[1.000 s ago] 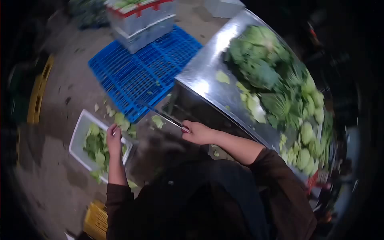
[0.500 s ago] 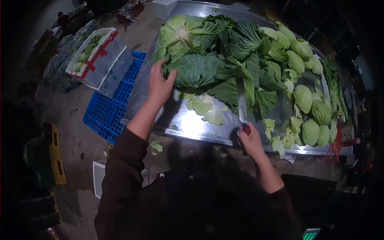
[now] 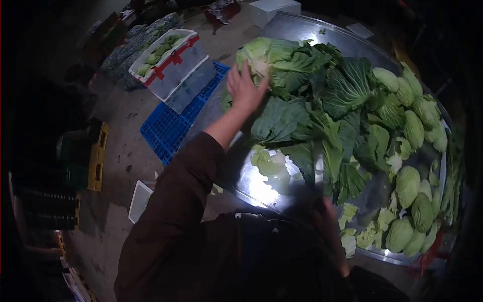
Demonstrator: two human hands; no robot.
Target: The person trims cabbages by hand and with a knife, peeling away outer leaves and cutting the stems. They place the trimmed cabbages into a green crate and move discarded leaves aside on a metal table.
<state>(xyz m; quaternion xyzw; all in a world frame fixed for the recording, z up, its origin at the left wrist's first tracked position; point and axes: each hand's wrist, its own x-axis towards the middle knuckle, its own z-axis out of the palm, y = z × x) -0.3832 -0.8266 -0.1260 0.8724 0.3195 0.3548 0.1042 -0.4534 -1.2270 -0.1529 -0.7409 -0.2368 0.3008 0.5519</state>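
Note:
My left hand (image 3: pixel 246 90) lies over the near left side of a large cabbage (image 3: pixel 279 58), close to its pale cut stem end, fingers spread and touching it. Loose dark green outer leaves (image 3: pixel 282 121) spread over the metal table (image 3: pixel 246 176) beside and below that cabbage. In shadow at the table's near edge, my right hand (image 3: pixel 327 214) is closed round the handle of a knife. Its blade (image 3: pixel 319 163) points away from me, over the leaves. Pale leaf scraps (image 3: pixel 274 166) lie left of the blade.
Several trimmed pale green cabbages (image 3: pixel 407 186) sit along the table's right side. To the left, a plastic box (image 3: pixel 173 75) with green produce stands on a blue pallet (image 3: pixel 166 128). A white container (image 3: pixel 141 201) is on the floor, and a white box (image 3: pixel 274 11) stands beyond the table.
My left hand has moved from the leaves' left edge up onto the large cabbage near its stem. My right hand keeps the knife, now in deeper shadow. The view has shifted left.

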